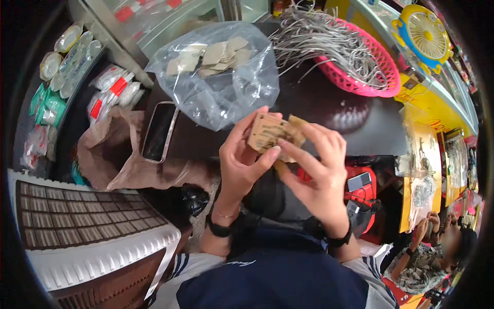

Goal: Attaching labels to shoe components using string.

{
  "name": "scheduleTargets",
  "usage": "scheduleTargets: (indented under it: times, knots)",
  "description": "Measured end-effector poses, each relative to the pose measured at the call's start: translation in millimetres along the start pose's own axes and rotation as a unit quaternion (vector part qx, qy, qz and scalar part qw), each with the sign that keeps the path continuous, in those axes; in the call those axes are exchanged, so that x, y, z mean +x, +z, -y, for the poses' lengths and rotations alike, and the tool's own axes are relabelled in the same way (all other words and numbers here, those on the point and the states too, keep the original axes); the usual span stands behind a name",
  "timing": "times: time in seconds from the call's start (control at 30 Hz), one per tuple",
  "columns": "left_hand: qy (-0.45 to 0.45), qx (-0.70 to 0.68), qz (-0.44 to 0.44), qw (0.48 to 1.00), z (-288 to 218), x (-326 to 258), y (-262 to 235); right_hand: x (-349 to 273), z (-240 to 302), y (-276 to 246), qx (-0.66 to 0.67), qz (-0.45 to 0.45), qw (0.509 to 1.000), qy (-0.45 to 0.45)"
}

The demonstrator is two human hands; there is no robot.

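A small stack of square brown cards (pixel 264 132) with dark print on its top face is held up over the near edge of the black table. My left hand (pixel 240 154) wraps round its left side, with the thumb along the lower edge. At the right side of the stack, my right hand (pixel 323 170) grips a brown card (pixel 297 135), which its fingers partly cover. Beyond the hands lies a clear plastic bag (pixel 218 103). More plain grey-brown cards (pixel 221 55) rest on or in it in loose piles.
A pink basket (pixel 383 88) heaped with silver wire-like strips (pixel 345 44) stands at the far right. Left lie a phone (pixel 160 132) and a crumpled brown bag (pixel 110 149). A white-framed air cooler (pixel 98 232) is at lower left, a yellow-blue fan (pixel 424 37) at upper right. Another person (pixel 424 257) sits at lower right.
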State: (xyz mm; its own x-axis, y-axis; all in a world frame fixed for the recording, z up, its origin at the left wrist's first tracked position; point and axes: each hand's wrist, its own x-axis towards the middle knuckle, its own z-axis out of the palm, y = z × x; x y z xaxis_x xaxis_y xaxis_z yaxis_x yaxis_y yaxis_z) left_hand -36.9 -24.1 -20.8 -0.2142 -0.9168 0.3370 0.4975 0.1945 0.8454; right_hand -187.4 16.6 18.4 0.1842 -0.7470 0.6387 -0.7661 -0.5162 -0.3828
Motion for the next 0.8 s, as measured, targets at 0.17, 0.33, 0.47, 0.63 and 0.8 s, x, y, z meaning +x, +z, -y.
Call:
scheduleTargets:
  times: [0.17,0.33,0.47,0.63,0.8]
  knots:
    - [0.02,-0.011,-0.023,0.999,6,0,9,-4,-2,9,-0.019,-0.02,1.0,0.005]
    - [-0.004,0.033,-0.098,0.995,8,1,7,-3,-9,11,-0.012,0.001,1.0,0.002]
    - [0.023,0.074,-0.14,0.987,4,5,-11,9,-21,-4,0.064,0.027,0.997,0.031]
    - [0.066,0.046,-0.161,0.984,-10,6,-20,32,-61,-7,0.051,-0.003,0.991,0.123]
    - [0.077,0.147,-0.147,0.975,-11,1,-20,44,-125,43,0.329,0.108,0.902,0.258]
